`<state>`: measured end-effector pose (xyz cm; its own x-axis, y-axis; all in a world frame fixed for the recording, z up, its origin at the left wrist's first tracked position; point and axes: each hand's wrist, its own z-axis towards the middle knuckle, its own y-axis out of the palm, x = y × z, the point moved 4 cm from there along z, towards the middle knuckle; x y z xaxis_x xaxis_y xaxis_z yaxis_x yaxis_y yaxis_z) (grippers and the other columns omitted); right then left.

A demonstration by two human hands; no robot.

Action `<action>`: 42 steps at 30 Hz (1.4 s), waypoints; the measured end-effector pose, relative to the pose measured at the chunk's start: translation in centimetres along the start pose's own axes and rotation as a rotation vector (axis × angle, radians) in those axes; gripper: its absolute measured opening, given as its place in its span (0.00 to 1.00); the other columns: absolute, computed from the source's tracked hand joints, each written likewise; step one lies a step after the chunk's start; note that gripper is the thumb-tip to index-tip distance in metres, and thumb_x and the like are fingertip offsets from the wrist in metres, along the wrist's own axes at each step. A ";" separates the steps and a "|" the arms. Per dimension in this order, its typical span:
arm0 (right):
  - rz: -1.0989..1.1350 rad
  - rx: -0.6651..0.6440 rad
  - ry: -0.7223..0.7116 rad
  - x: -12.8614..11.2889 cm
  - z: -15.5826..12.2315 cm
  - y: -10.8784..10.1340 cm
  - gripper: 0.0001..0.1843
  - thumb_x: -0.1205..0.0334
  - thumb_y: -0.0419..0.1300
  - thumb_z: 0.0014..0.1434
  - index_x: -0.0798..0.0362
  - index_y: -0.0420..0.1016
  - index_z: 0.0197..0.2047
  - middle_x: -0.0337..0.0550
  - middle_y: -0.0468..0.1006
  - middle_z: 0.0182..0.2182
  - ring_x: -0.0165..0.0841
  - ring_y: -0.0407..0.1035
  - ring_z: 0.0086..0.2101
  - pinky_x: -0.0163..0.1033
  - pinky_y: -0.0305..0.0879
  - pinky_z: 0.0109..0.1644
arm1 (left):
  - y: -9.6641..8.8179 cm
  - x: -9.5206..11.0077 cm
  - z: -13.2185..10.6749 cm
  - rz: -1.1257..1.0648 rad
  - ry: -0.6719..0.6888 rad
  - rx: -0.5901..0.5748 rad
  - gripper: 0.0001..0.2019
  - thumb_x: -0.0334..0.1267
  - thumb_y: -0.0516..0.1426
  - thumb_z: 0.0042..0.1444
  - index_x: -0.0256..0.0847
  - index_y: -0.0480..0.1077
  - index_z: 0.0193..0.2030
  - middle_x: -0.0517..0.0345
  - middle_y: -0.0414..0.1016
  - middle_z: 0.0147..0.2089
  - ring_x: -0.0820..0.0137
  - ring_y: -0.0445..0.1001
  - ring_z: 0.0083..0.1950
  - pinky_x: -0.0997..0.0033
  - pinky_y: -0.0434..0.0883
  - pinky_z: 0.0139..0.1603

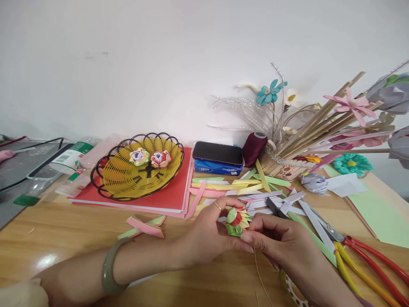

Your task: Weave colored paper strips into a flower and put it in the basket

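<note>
My left hand (207,232) and my right hand (281,241) meet at the middle of the wooden table (64,230). Together they pinch a small folded paper flower (238,221) with green, yellow and red petals. The left fingers curl round its left side, a ring on one finger and a green bangle (110,266) on the wrist. The right thumb and fingers close on its right side. A thin pale thread (260,273) hangs down below the flower.
Folded paper strips (230,187) lie just behind the hands, with more (145,226) to the left. Scissors (345,241) with red and yellow handles lie at the right. A yellow wire basket (111,179) holds two paper flowers. A phone (219,152), thread spool (254,147) and stick bouquet (326,123) stand behind.
</note>
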<state>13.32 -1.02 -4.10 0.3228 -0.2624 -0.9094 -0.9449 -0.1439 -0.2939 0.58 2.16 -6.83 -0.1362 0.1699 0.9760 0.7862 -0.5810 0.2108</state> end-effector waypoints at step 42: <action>-0.118 -0.004 -0.108 -1.0 -0.2 -0.1 0.14 0.52 0.60 0.49 0.51 0.70 0.19 0.36 0.68 0.18 0.29 0.61 0.22 0.32 0.57 0.25 | 0.0 0.0 -0.1 0.050 -0.013 0.007 0.27 0.39 0.67 0.38 0.42 0.62 0.45 0.53 0.65 0.48 0.65 0.67 0.47 0.63 0.64 0.49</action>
<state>13.11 -0.91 -3.08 0.4235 -0.1398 -0.8950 -0.9006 -0.1711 -0.3995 0.53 2.03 -6.80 -0.0887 0.1512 0.9845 0.7960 -0.5834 0.1613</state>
